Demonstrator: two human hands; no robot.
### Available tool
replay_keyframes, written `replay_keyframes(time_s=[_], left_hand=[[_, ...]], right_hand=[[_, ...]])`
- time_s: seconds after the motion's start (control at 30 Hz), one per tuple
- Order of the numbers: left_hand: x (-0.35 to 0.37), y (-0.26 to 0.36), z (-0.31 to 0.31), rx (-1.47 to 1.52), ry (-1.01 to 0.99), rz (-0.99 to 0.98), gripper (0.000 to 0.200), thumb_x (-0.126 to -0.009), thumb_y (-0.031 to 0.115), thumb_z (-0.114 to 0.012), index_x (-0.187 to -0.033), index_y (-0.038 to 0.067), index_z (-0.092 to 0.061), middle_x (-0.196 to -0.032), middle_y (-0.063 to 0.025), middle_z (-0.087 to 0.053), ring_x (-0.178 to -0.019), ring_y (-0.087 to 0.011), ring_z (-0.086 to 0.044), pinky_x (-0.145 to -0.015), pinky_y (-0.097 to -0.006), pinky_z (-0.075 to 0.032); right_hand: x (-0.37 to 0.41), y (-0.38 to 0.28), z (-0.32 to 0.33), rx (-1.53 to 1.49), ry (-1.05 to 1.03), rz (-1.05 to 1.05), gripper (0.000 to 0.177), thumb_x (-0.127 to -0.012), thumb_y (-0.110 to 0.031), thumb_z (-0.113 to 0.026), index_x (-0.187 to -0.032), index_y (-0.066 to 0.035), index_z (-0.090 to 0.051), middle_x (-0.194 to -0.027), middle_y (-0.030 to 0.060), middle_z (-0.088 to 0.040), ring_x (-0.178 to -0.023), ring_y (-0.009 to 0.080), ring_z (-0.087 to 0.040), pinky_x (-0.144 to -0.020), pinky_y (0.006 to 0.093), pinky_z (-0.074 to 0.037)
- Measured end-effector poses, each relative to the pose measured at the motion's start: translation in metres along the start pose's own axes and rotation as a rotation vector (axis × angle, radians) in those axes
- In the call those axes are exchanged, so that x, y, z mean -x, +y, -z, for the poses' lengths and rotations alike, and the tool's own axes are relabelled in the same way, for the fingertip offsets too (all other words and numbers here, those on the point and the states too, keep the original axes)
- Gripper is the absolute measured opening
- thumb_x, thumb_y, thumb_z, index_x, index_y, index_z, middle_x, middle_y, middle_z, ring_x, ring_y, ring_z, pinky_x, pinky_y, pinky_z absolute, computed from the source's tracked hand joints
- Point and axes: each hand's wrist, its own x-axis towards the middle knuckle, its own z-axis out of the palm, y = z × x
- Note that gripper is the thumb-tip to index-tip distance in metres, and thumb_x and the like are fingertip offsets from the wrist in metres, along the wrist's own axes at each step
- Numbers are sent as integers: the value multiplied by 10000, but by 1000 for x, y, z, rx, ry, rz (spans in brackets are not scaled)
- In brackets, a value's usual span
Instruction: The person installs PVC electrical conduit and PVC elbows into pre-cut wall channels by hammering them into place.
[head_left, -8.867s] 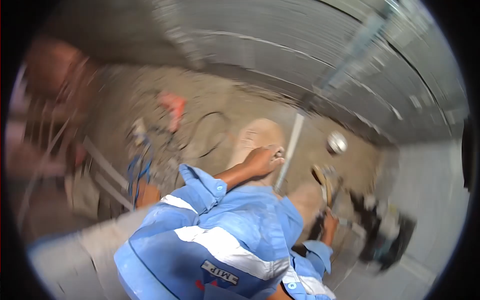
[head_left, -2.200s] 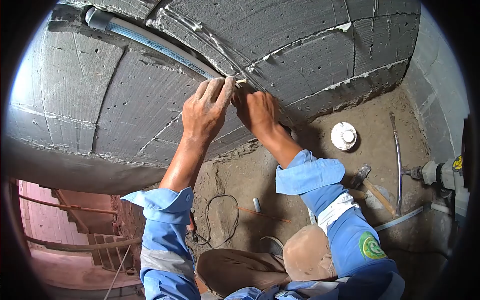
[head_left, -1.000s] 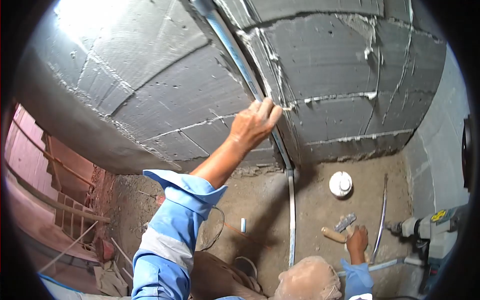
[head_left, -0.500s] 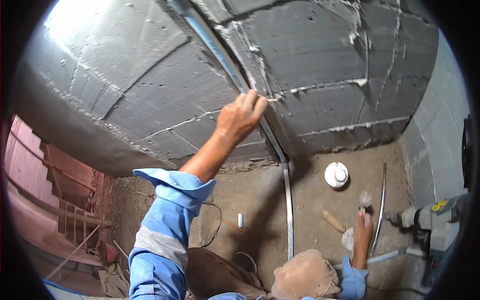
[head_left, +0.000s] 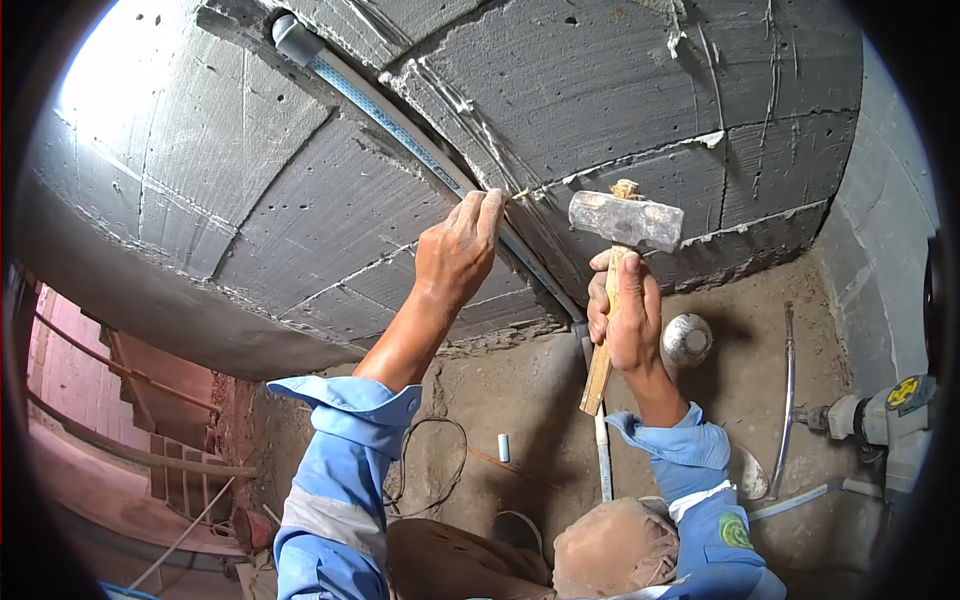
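Note:
My right hand (head_left: 632, 315) grips a hammer (head_left: 627, 220) by its wooden handle. The hammer's blocky steel head is raised in front of the grey block wall, and splintered wood pokes out of its top. Pinched in the fingertips of my left hand (head_left: 462, 245) is a thin nail (head_left: 519, 194), its end pointing at the wall beside a recessed channel. A pale pipe with blue markings (head_left: 390, 122) runs down that channel, passing behind my left hand. At the pipe's upper end sits a grey elbow fitting (head_left: 297, 42).
On the dirt floor are a round white container (head_left: 687, 340), a shiny metal rod (head_left: 787, 400) and a short pipe offcut (head_left: 503, 447). A power drill (head_left: 880, 420) stands at the right. Stairs (head_left: 190, 480) drop away at lower left.
My right hand has come up from the floor with the hammer and now holds it before the wall. My left hand stays by the pipe, shifted slightly left in view.

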Motion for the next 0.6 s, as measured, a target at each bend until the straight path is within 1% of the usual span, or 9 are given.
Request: replay_keyframes(time_s=[0.03, 0.1, 0.2, 0.23, 0.27, 0.33, 0.37, 0.47, 0.6], left_hand=[[2, -2, 0, -1, -9, -3, 161, -948, 169, -623, -1089, 92, -603, -925, -50, -611, -789, -194, -680, -548, -321, -544], [7, -7, -1, 37, -11, -78, 185, -924, 146, -656, -1094, 86, -611, -945, -54, -624, -787, -202, -676, -566, -323, -548], [15, -15, -3, 79, -1, -148, 194, -893, 116, -691, -1066, 79, -611, -954, -59, -629, -781, -211, -672, -583, -328, -550], [16, -15, -2, 88, 24, -163, 230, -860, 91, -725, -1056, 79, -605, -971, -69, -635, -786, -225, -671, -588, -328, -551], [17, -15, -2, 92, 25, -171, 230, -860, 91, -725, -1056, 79, -605, -971, -69, -635, -786, -225, -671, -588, -328, -551], [16, -17, -2, 110, 64, -169, 243, -854, 88, -733, -1060, 78, -604, -972, -79, -638, -793, -235, -673, -583, -335, -554], [15, -19, -4, 139, 61, -146, 262, -844, 84, -740, -1069, 80, -606, -974, -82, -643, -813, -236, -676, -587, -337, -560], [12, -18, -1, 122, 108, -194, 255, -834, 88, -747, -1061, 92, -630, -965, -68, -651, -826, -224, -675, -593, -330, -564], [12, -14, -3, 121, 102, -192, 234, -826, 91, -752, -1040, 106, -657, -946, -54, -654, -837, -213, -674, -606, -315, -566]], right_hand=[[4, 3, 2, 13, 2, 27, 503, -1062, -508, -362, -1045, -28, -510, -632, -25, -394, -457, 41, -376, -402, 211, -348], [17, 12, 6, 57, 38, 62, 494, -1065, -493, -366, -1035, -23, -519, -645, -32, -394, -471, 40, -370, -404, 210, -332], [39, 25, 17, 55, 45, 34, 474, -1068, -466, -381, -1035, -16, -526, -653, -39, -394, -478, 39, -362, -407, 209, -324], [45, 29, 18, 31, 62, 4, 446, -1069, -436, -409, -1042, -11, -541, -658, -48, -391, -502, 36, -355, -425, 209, -312], [48, 32, 20, 29, 69, 8, 446, -1069, -436, -409, -1042, -11, -541, -658, -48, -391, -502, 36, -355, -425, 209, -312], [51, 38, 21, 93, -19, -25, 474, -1066, -476, -370, -1037, -21, -497, -639, -25, -392, -449, 49, -358, -399, 220, -328], [52, 42, 20, 103, -16, -33, 479, -1064, -476, -379, -1036, -15, -505, -641, -28, -387, -457, 49, -360, -401, 222, -328], [56, 44, 14, 143, -34, -65, 484, -1064, -473, -383, -1031, -9, -516, -648, -30, -391, -463, 48, -361, -406, 224, -332], [61, 53, 13, 164, -34, -83, 493, -1059, -490, -388, -1034, -18, -525, -658, -30, -398, -472, 45, -369, -408, 226, -333]])
